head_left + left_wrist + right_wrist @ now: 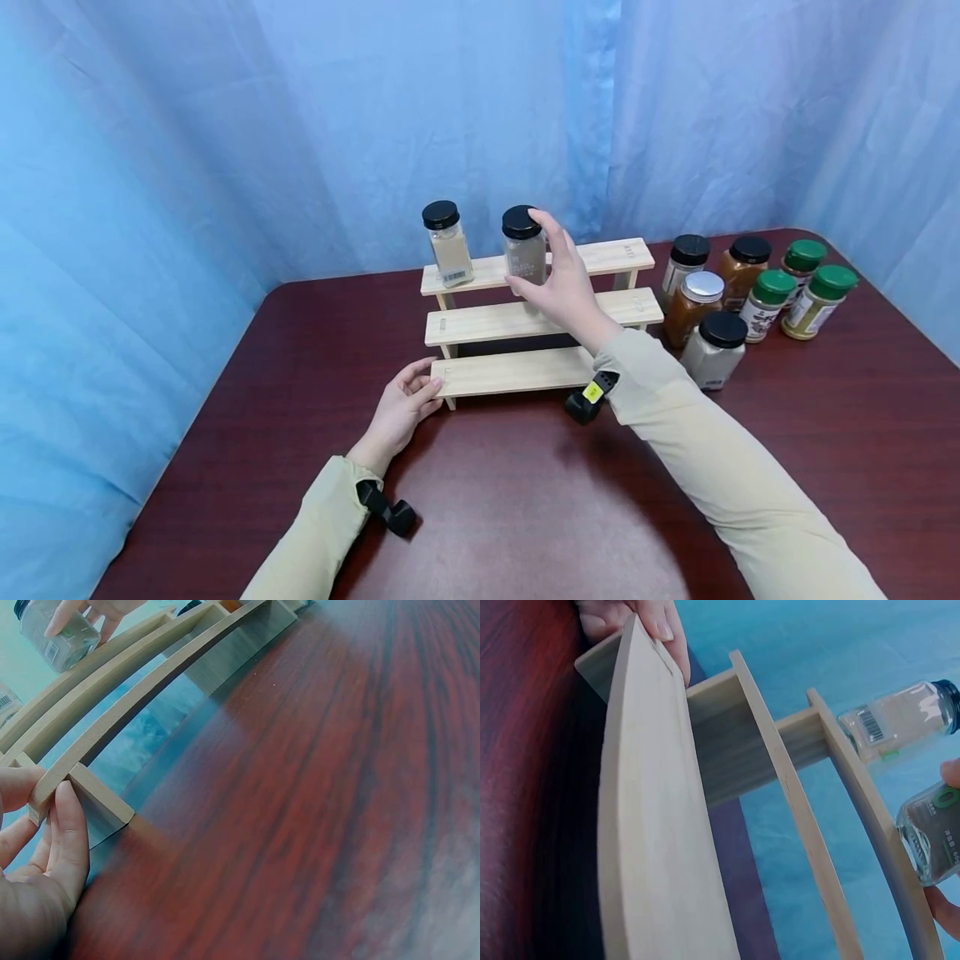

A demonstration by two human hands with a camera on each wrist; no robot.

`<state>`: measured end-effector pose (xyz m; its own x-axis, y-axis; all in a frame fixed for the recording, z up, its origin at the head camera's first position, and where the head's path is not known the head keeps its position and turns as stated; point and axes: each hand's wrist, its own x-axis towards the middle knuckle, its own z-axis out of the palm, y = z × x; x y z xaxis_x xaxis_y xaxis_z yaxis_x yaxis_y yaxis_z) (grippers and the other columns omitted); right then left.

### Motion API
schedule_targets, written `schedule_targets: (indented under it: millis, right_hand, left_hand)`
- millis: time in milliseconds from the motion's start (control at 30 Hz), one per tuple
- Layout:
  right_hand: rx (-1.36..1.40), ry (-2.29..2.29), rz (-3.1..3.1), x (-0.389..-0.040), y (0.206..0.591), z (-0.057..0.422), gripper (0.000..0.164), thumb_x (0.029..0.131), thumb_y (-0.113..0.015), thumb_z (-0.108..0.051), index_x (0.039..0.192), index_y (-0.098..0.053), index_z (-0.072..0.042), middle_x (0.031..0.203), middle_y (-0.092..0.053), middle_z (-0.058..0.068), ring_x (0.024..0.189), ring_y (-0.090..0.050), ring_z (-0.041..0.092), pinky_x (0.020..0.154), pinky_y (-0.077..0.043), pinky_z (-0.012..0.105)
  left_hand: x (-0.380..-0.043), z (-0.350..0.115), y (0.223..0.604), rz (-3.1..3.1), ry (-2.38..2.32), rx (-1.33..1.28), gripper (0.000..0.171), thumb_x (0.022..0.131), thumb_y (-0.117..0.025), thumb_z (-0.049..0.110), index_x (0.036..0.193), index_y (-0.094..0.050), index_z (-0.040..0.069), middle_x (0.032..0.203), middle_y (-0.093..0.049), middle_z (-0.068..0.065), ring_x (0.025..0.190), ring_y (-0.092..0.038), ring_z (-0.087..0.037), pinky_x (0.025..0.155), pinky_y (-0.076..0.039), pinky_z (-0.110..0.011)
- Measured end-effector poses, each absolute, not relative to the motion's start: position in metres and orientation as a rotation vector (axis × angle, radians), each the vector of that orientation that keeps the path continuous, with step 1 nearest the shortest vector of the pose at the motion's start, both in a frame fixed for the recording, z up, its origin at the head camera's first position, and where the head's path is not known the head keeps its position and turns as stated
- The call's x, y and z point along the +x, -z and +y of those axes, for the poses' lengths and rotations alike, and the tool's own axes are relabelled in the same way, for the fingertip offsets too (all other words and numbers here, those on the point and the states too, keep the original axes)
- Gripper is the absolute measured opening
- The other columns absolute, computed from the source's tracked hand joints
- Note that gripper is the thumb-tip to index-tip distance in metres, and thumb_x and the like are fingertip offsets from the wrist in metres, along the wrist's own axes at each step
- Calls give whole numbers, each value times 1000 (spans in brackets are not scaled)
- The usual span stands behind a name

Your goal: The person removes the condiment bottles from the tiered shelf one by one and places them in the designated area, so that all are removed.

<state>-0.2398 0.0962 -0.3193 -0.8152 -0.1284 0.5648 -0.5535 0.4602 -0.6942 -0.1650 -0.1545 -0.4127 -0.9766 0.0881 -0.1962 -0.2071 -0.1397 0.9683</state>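
Observation:
A three-step wooden rack (517,372) stands on the table. My left hand (397,410) pinches the left end of its lowest step, thumb on top and fingers beneath, as the left wrist view also shows. My right hand (567,292) grips a black-lidded spice jar (527,257) of grey-brown powder between thumb and fingers, at the top step. In the right wrist view the base of that jar (934,836) is at the top step's edge; whether it bears weight there I cannot tell. To its left, another black-lidded jar (452,250) with pale powder stands on the top step's left end.
Right of the rack several spice jars stand in a group: a silver-lidded jar (693,307), a black-lidded jar of white powder (714,350), and green-lidded ones such as this jar (819,302). A blue curtain (360,133) hangs behind the dark red table (480,500).

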Motion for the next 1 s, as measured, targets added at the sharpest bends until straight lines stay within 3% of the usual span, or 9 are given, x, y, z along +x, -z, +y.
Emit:
schedule_targets:
  millis: [300,567,833,1000]
  right_hand:
    - [561,-1410,-2244,-227,322,99,83,79,-77,-12,144,-27,-23,139,-40,16,113,-50,35,73,-53,51]
    - [554,-1508,-2259,-211,328,103,86,78,-77,-8,145,-25,-22,139,-40,16,118,-48,35,87,-50,55]
    - [589,-1554,-2217,-189,328,108,89,76,-78,-3,145,-24,-17,132,-48,20,106,-54,35,87,-49,55]
    - [640,-1539,-2212,-176,332,113,89,74,-78,1,143,-24,-12,141,-40,18,127,-43,38,89,-48,57]
  left_hand:
    - [-165,-154,411,1927,-2228,-124,48,95,-50,-2,141,-36,2,82,-56,6,69,-56,-1,66,-52,-15]
    - [-165,-155,413,1939,-2230,-90,49,95,-52,0,141,-34,-3,82,-56,7,68,-56,-1,66,-52,-15]
    - [-165,-154,413,1936,-2233,-110,48,95,-51,-1,140,-36,-1,82,-56,6,68,-56,-1,66,-52,-15]
    - [-166,-154,412,1940,-2225,-124,47,95,-50,-2,140,-36,0,82,-56,6,68,-56,-1,66,-51,-15]
